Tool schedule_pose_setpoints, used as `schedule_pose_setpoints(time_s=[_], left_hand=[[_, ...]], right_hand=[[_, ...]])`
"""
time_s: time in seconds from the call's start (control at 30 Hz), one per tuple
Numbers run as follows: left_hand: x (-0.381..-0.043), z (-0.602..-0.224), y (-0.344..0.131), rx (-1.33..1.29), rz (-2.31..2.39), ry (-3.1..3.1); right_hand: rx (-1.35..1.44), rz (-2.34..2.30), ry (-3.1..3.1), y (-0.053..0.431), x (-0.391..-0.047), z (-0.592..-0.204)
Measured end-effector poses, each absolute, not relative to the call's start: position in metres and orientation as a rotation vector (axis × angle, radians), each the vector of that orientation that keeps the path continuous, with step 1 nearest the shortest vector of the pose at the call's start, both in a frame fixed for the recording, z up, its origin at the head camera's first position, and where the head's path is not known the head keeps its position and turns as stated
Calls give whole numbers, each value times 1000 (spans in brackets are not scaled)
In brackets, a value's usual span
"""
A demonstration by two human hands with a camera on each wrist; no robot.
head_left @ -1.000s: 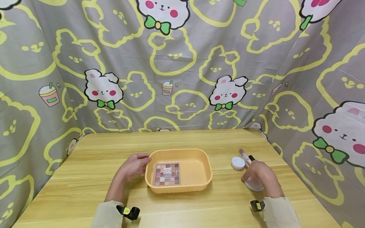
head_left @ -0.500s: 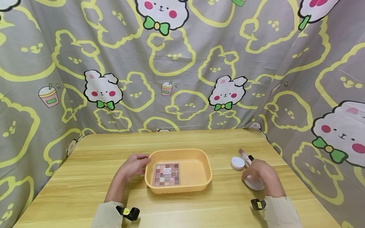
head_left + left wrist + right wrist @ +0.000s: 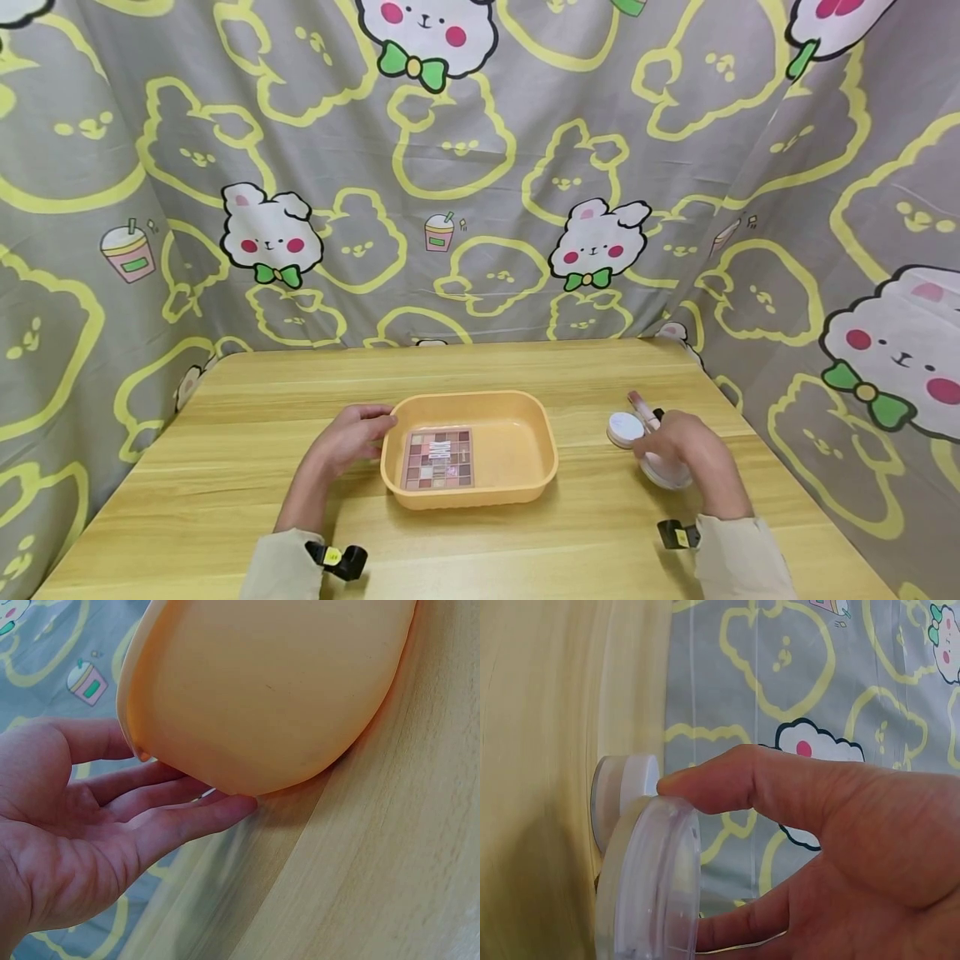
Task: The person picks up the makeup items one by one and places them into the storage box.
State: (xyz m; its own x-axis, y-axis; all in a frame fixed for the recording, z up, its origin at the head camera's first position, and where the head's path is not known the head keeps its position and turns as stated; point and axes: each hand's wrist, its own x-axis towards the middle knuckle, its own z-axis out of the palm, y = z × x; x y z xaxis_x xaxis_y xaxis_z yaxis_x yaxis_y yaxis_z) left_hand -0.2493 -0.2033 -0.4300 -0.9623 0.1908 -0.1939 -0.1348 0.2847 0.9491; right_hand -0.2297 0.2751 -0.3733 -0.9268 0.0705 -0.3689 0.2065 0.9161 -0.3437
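My left hand (image 3: 352,437) rests at the left end of an orange plastic tray (image 3: 480,498); in the left wrist view the thumb meets the rim and the loosely extended fingers (image 3: 187,817) lie along the outer wall. Inside the tray, at its left, lies an eyeshadow palette (image 3: 438,459). To the right, my right hand (image 3: 690,446) holds a round clear-sided cosmetic case (image 3: 660,877), thumb on its near edge and the other fingers behind it. A white-lidded jar (image 3: 626,430) stands just left of that hand.
A slim pink-and-clear cosmetic tube (image 3: 641,406) lies beyond the right hand, with a black-tipped item (image 3: 659,413) beside it, partly hidden. The wooden table (image 3: 480,558) ends at a patterned curtain (image 3: 480,208) on the back and both sides.
The right hand and the round case have shifted slightly away from me, and the thumb has come close to the white-lidded jar. The left hand and tray stay put.
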Motion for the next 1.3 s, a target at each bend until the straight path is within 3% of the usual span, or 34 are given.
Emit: schedule_pose_setpoints(time_s=[1.03,1.3], left_hand=[[-248,-429,-203,57,1760,2251],[-249,-430,-203,79,1753,2259]], right_hand=[[8,-565,2921,246,-236,-371],[104,-657,2922,230,-238,-368]])
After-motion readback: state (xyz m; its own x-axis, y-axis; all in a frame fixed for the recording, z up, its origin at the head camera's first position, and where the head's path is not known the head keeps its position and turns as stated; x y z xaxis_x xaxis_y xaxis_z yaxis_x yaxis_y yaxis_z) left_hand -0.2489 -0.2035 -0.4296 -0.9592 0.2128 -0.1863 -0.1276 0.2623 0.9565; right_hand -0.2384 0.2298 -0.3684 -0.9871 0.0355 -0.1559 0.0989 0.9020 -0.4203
